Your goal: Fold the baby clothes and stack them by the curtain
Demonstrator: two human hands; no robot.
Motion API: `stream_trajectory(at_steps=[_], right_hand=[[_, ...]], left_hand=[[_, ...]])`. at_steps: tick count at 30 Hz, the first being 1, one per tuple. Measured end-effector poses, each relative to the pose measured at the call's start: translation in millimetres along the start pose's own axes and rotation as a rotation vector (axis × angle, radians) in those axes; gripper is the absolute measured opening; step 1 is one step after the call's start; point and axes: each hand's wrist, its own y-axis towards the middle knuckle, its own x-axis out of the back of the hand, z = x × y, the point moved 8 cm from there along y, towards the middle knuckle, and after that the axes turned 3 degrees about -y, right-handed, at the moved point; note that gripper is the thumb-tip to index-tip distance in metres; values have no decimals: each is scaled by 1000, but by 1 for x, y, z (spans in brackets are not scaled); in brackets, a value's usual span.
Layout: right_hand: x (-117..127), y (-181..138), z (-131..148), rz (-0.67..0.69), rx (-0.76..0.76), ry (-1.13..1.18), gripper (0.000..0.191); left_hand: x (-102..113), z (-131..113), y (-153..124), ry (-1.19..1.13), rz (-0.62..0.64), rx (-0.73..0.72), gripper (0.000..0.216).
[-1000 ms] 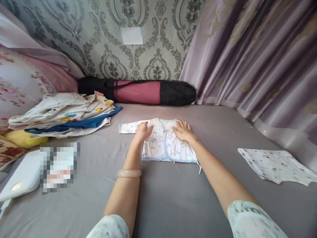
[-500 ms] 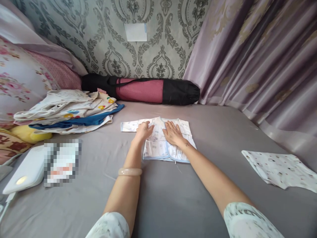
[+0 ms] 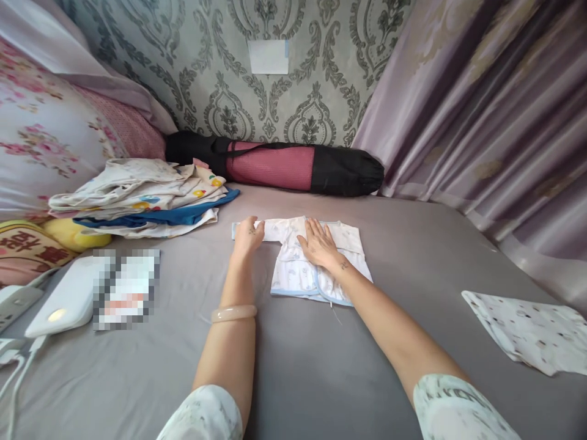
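Note:
A small white baby shirt with blue trim (image 3: 334, 269) lies flat on the grey bed sheet (image 3: 321, 360). Its left sleeve stretches out to the left. My left hand (image 3: 247, 235) rests on that sleeve with the fingers curled over the cloth; a pale bangle is on its wrist. My right hand (image 3: 318, 243) lies flat and open on the middle of the shirt, fingers spread, pressing it down.
A pile of clothes (image 3: 142, 195) sits at the back left by floral pillows (image 3: 46, 140). A rolled pink mat in a black bag (image 3: 279, 165) lies along the wall. A folded patterned cloth (image 3: 532, 330) is at the right, a white device (image 3: 64, 299) at the left, curtains (image 3: 481, 104) on the right.
My left hand slid left from the shirt's body onto its outstretched sleeve. My right hand moved from the shirt's right side to its middle. The right sleeve now lies folded in.

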Motion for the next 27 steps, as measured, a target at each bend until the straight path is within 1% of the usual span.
stream_trajectory(at_steps=[3, 6, 9, 11, 15, 16, 18, 20, 22, 24, 27], right_hand=[[-13, 2, 3, 15, 2, -23, 67], [-19, 3, 2, 24, 9, -46, 67], [-17, 3, 1, 42, 12, -55, 66], [-11, 4, 4, 33, 17, -59, 64], [11, 19, 7, -67, 24, -54, 44], [15, 26, 4, -95, -3, -42, 41], [20, 40, -8, -128, -113, -7, 38], [19, 54, -24, -132, -252, 29, 35], [13, 66, -35, -118, -351, 68, 32], [6, 74, -41, -108, -394, 118, 31], [-1, 82, -42, -119, -416, 168, 31]], left_hand=[[17, 17, 1, 43, -141, 114, 38], [28, 30, -2, 52, -256, 222, 38], [32, 40, -6, 42, -318, 306, 37], [34, 43, -7, 46, -345, 332, 35], [33, 45, -4, 86, -357, 345, 33], [32, 46, -3, 99, -348, 348, 32], [30, 46, -1, 122, -335, 353, 31], [28, 47, 2, 140, -327, 358, 29], [27, 49, 4, 154, -322, 369, 27], [25, 50, 6, 161, -312, 376, 28], [22, 51, 9, 160, -301, 371, 30]])
